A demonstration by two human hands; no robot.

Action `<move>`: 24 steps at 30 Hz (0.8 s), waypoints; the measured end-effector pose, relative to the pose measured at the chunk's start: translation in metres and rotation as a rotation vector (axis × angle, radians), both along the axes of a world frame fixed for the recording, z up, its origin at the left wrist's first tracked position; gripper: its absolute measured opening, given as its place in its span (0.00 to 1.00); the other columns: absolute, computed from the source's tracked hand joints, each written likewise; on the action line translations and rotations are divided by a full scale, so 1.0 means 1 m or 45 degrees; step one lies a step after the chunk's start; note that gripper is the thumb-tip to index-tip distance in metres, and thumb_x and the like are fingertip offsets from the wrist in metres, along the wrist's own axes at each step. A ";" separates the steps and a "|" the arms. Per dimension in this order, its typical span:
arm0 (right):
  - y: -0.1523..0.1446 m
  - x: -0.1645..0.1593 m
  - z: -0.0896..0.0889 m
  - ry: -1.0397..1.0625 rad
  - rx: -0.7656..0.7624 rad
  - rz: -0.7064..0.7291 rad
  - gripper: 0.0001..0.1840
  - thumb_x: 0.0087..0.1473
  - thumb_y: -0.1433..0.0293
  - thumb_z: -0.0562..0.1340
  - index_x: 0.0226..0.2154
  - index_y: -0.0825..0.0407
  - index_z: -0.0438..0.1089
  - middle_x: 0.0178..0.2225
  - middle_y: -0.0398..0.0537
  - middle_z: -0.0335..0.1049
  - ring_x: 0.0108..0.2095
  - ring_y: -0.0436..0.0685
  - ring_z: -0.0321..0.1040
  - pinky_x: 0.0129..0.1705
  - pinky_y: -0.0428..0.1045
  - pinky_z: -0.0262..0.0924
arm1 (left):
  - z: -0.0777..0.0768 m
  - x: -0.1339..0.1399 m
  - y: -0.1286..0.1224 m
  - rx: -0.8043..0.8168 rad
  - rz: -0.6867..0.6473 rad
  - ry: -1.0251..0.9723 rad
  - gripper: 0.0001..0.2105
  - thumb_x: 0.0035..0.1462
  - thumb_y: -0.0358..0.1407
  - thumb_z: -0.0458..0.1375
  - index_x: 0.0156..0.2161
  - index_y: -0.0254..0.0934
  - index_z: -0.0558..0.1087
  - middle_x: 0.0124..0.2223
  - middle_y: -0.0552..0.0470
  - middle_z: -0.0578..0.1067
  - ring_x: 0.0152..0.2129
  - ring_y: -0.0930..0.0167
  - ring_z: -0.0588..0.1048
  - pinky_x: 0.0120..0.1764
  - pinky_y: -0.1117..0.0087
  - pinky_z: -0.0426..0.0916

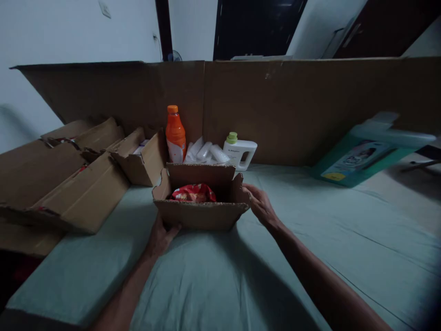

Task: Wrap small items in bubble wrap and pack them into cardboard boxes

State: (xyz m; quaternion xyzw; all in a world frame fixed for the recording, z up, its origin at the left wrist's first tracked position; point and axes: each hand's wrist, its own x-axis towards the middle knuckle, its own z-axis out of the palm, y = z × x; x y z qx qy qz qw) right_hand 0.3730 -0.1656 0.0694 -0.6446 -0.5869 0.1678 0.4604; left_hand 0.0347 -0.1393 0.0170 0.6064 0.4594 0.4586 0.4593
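Note:
An open cardboard box (203, 216) is in the middle of the view, held between my two hands and slightly above or on the green cloth; I cannot tell which. Inside it lies a shiny red packet (195, 193), partly hidden by the front wall. My left hand (163, 234) grips the lower left corner, with the thumb along the front and the other fingers hidden beneath. At the right end wall, my right hand (260, 202) presses its fingers against the cardboard.
An orange bottle (175, 135), clear plastic wrap (205, 151) and a white jug with a green cap (237, 151) stand behind the box. More cardboard boxes (93, 193) crowd the left. A large green jug (361, 154) stands right. A tall cardboard panel (275, 110) closes the back.

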 end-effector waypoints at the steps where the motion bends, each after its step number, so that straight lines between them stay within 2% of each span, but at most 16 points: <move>1: 0.018 0.010 0.002 -0.198 0.022 -0.080 0.21 0.65 0.57 0.53 0.42 0.50 0.78 0.52 0.56 0.75 0.50 0.66 0.72 0.48 0.57 0.67 | -0.003 -0.002 -0.001 0.002 -0.029 -0.006 0.37 0.48 0.44 0.66 0.62 0.37 0.62 0.58 0.40 0.72 0.59 0.53 0.69 0.62 0.52 0.62; 4: 0.074 0.027 0.008 -0.819 0.016 -0.182 0.17 0.62 0.69 0.55 0.43 0.49 0.79 0.63 0.55 0.66 0.62 0.70 0.61 0.55 0.61 0.62 | -0.012 -0.009 -0.003 0.006 -0.061 -0.023 0.35 0.52 0.45 0.65 0.63 0.37 0.61 0.61 0.40 0.70 0.62 0.53 0.66 0.63 0.52 0.60; 6: 0.106 0.031 0.012 -1.020 0.004 -0.090 0.17 0.59 0.74 0.57 0.44 0.50 0.79 0.65 0.54 0.64 0.66 0.70 0.56 0.56 0.62 0.60 | -0.016 -0.011 -0.002 -0.003 -0.049 0.003 0.35 0.52 0.45 0.65 0.63 0.37 0.62 0.61 0.40 0.70 0.61 0.53 0.67 0.63 0.52 0.61; 8: 0.127 0.031 0.015 -1.027 0.023 0.007 0.18 0.58 0.76 0.57 0.47 0.52 0.78 0.64 0.55 0.66 0.65 0.68 0.57 0.57 0.61 0.59 | -0.018 -0.013 -0.001 -0.012 -0.060 0.048 0.34 0.53 0.46 0.64 0.62 0.37 0.63 0.59 0.40 0.71 0.59 0.53 0.69 0.61 0.53 0.63; 11: 0.122 0.031 0.018 -0.849 0.119 -0.144 0.22 0.59 0.76 0.54 0.53 0.54 0.74 0.61 0.57 0.69 0.62 0.66 0.62 0.58 0.62 0.60 | -0.020 -0.013 0.000 0.001 -0.071 0.087 0.32 0.53 0.45 0.64 0.61 0.36 0.64 0.58 0.40 0.72 0.58 0.54 0.70 0.60 0.53 0.65; 13: 0.089 0.033 0.019 -0.678 0.229 -0.326 0.22 0.61 0.73 0.53 0.55 0.55 0.72 0.61 0.59 0.69 0.60 0.66 0.65 0.56 0.62 0.62 | -0.020 -0.012 0.000 0.012 -0.060 0.098 0.32 0.53 0.44 0.63 0.60 0.35 0.63 0.58 0.39 0.72 0.58 0.54 0.70 0.60 0.52 0.65; 15: 0.037 0.036 0.015 -0.520 0.315 -0.436 0.22 0.61 0.68 0.54 0.55 0.53 0.71 0.60 0.58 0.69 0.56 0.65 0.69 0.50 0.60 0.68 | -0.020 -0.010 0.000 0.025 -0.037 0.135 0.30 0.52 0.43 0.63 0.59 0.35 0.64 0.57 0.39 0.73 0.57 0.54 0.71 0.60 0.51 0.65; 16: 0.006 0.037 0.011 -0.483 0.311 -0.469 0.22 0.62 0.65 0.55 0.55 0.53 0.71 0.60 0.59 0.69 0.51 0.64 0.73 0.45 0.58 0.70 | -0.020 -0.009 0.000 0.040 -0.022 0.158 0.30 0.52 0.42 0.63 0.58 0.35 0.64 0.56 0.39 0.73 0.56 0.54 0.72 0.60 0.50 0.64; 18: -0.058 0.039 0.000 -0.325 0.169 -0.514 0.22 0.60 0.60 0.58 0.53 0.50 0.73 0.57 0.57 0.72 0.40 0.61 0.76 0.36 0.55 0.71 | -0.018 -0.007 0.000 0.083 0.003 0.189 0.29 0.50 0.41 0.63 0.57 0.35 0.65 0.56 0.39 0.73 0.57 0.53 0.71 0.61 0.48 0.62; 19: -0.089 0.038 -0.005 -0.296 0.058 -0.490 0.21 0.59 0.58 0.59 0.51 0.49 0.75 0.55 0.57 0.74 0.40 0.62 0.76 0.34 0.54 0.71 | -0.016 -0.007 -0.001 0.106 0.006 0.191 0.29 0.50 0.41 0.63 0.57 0.35 0.65 0.56 0.39 0.73 0.57 0.53 0.71 0.62 0.48 0.62; 21: -0.139 0.031 -0.014 -0.309 -0.096 -0.458 0.18 0.57 0.56 0.61 0.43 0.47 0.79 0.54 0.57 0.74 0.47 0.67 0.74 0.32 0.54 0.70 | -0.012 -0.007 -0.001 0.147 0.014 0.175 0.31 0.48 0.39 0.64 0.58 0.35 0.64 0.58 0.39 0.72 0.58 0.53 0.70 0.63 0.49 0.61; 24: -0.177 0.004 -0.013 -0.363 -0.035 -0.476 0.14 0.58 0.57 0.61 0.38 0.45 0.79 0.55 0.55 0.72 0.56 0.70 0.68 0.39 0.58 0.71 | -0.006 -0.006 -0.001 0.141 0.027 0.155 0.33 0.47 0.39 0.65 0.58 0.36 0.64 0.57 0.40 0.73 0.58 0.53 0.70 0.62 0.51 0.61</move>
